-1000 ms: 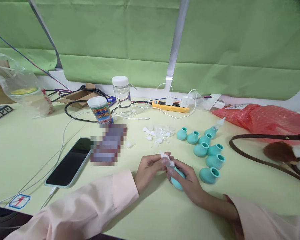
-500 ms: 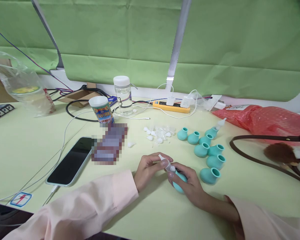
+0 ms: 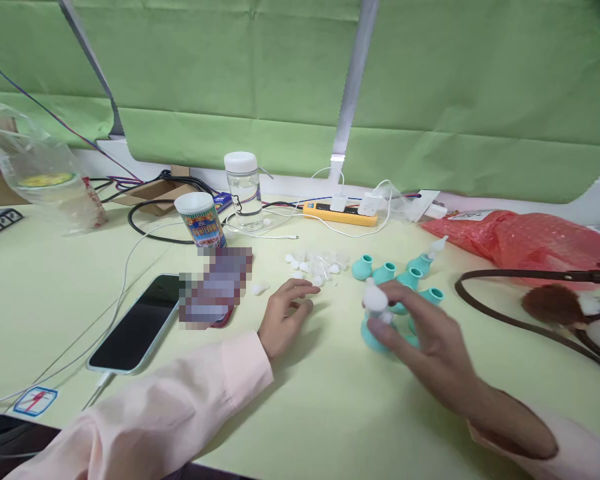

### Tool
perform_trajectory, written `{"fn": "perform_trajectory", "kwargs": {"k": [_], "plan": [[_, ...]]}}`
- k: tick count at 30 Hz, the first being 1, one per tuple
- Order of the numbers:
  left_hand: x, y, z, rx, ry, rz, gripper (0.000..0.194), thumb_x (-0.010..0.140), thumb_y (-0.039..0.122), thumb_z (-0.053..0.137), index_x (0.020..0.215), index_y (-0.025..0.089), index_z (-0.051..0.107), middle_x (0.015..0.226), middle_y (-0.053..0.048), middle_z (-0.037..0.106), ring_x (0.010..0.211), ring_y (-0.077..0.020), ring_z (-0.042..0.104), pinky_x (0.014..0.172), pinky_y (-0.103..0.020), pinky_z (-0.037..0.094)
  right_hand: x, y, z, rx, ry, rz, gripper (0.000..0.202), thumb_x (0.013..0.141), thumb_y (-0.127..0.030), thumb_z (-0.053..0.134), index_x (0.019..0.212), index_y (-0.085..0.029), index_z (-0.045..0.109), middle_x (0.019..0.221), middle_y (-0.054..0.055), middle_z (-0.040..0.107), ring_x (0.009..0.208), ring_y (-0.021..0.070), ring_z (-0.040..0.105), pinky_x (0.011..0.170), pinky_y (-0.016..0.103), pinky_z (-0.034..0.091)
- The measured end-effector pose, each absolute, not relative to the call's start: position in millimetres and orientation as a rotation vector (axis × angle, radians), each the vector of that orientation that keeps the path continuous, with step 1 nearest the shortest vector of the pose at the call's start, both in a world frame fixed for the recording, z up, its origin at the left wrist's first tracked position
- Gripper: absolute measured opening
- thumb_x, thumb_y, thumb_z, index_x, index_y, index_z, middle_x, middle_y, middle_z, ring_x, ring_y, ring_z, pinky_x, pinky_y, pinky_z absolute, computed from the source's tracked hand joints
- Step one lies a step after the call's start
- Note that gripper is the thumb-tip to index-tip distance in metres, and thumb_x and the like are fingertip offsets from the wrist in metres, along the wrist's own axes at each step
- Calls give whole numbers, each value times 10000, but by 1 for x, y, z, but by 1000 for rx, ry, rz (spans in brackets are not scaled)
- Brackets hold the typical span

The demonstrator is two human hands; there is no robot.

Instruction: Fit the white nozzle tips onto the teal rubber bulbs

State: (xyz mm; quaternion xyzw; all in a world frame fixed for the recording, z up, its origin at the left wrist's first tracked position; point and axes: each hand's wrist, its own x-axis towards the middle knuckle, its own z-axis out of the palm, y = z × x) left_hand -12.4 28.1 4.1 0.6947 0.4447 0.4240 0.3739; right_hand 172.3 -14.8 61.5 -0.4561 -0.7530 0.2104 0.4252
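Observation:
My right hand (image 3: 440, 340) pinches a teal bulb syringe (image 3: 374, 335) near its neck, a translucent white nozzle (image 3: 376, 300) pointing up from it. Behind that hand stand several open-necked teal bulbs (image 3: 363, 267), some partly hidden by my fingers. One bulb at the back (image 3: 420, 265) carries a white nozzle. With fingers apart and nothing in it, my left hand (image 3: 284, 321) hovers low or rests over the table; which of the two I cannot tell. Just beyond its fingertips lies a pile of small white and clear plastic pieces (image 3: 320, 265), with one loose white piece (image 3: 260, 289) to its left.
At left lie a charging phone (image 3: 137, 323) and a blurred red-edged object (image 3: 223, 320). Farther back stand a printed tub (image 3: 201, 223), a water bottle (image 3: 244, 193) and a yellow power strip (image 3: 340, 215). A red plastic bag (image 3: 525, 247) and brown strap (image 3: 480, 323) lie right.
The hands have parted. My right hand has carried the bulb syringe up and right towards the other bulbs. My left hand has let go of the nozzle and moved slightly left and forward.

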Motion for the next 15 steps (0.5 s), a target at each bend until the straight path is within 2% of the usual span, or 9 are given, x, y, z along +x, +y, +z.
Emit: {"fn": "perform_trajectory", "kwargs": {"k": [3, 5, 7, 10, 15], "plan": [[-15, 33, -3, 2251, 1278, 842, 438, 721, 202, 479, 1158, 204, 480, 1302, -107, 310, 1136, -303, 332, 928, -468, 298, 191, -2, 83, -1240, -1789, 514, 110, 757, -304, 530, 855, -258, 512, 824, 12, 554, 781, 196, 524, 664, 354, 429], [-15, 33, -8, 2440, 1322, 672, 514, 735, 251, 483, 1239, 232, 383, 1379, -106, 167, 1207, -362, 205, 942, -530, 238, 202, 7, 93, -1265, -1714, 472, 156, 757, -315, 535, 908, -284, 512, 883, 10, 572, 830, 212, 544, 712, 397, 434], [-14, 32, -13, 2536, 1347, 545, 515, 779, 321, 435, 1275, 250, 316, 1405, -103, 89, 1231, -391, 135, 938, -562, 212, 212, 18, 99, -1229, -1612, 384, 310, 753, -301, 549, 1034, -357, 430, 913, -12, 583, 859, 212, 559, 740, 425, 439], [-12, 34, -16, 2634, 1382, 473, 492, 826, 373, 349, 1298, 280, 249, 1418, -81, 54, 1252, -382, 87, 943, -580, 176, 228, 33, 103, -1183, -1549, 166, 473, 770, -291, 536, 1138, -458, 291, 938, -49, 577, 886, 204, 561, 757, 440, 454], [-9, 45, -13, 2767, 1405, 522, 453, 841, 367, 330, 1286, 337, 247, 1424, -38, 61, 1269, -355, 36, 949, -596, 114, 259, 54, 98, -1347, -1651, -185, 278, 813, -380, 439, 1086, -430, 425, 1050, -54, 562, 927, 242, 537, 771, 464, 458]]}}
